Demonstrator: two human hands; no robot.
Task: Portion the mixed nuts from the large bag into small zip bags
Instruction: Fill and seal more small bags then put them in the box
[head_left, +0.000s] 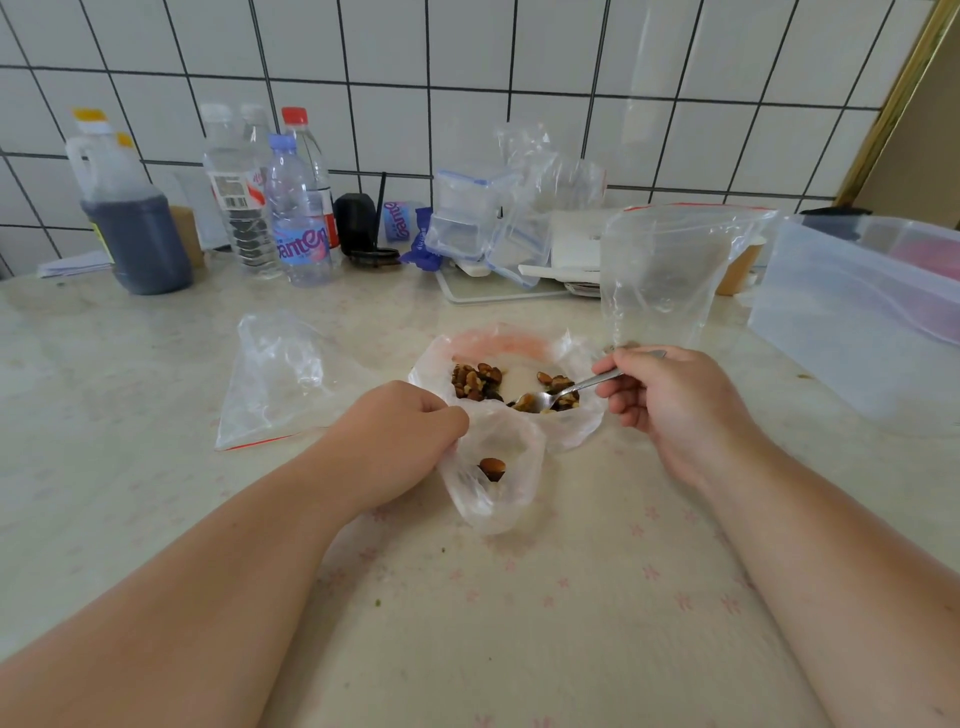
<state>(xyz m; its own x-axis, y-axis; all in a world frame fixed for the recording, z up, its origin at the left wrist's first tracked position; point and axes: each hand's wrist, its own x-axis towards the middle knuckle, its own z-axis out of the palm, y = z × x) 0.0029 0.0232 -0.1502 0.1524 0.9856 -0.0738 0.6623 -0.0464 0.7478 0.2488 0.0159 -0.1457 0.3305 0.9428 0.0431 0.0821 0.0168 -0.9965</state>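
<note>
On the bench (156, 519), a spoon (558, 393) gripped by the right hand (670, 400) was dipped among nuts (475, 382) in the large bag (576, 431) while a small bag (498, 493), barely filled, was pinched open by the left hand (400, 436), a level lift across judged next.

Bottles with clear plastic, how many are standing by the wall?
3: one white-capped bottle, a blue-capped bottle in front, and a red-capped bottle behind. The dark jug stands left of them; more may be hidden.
</note>
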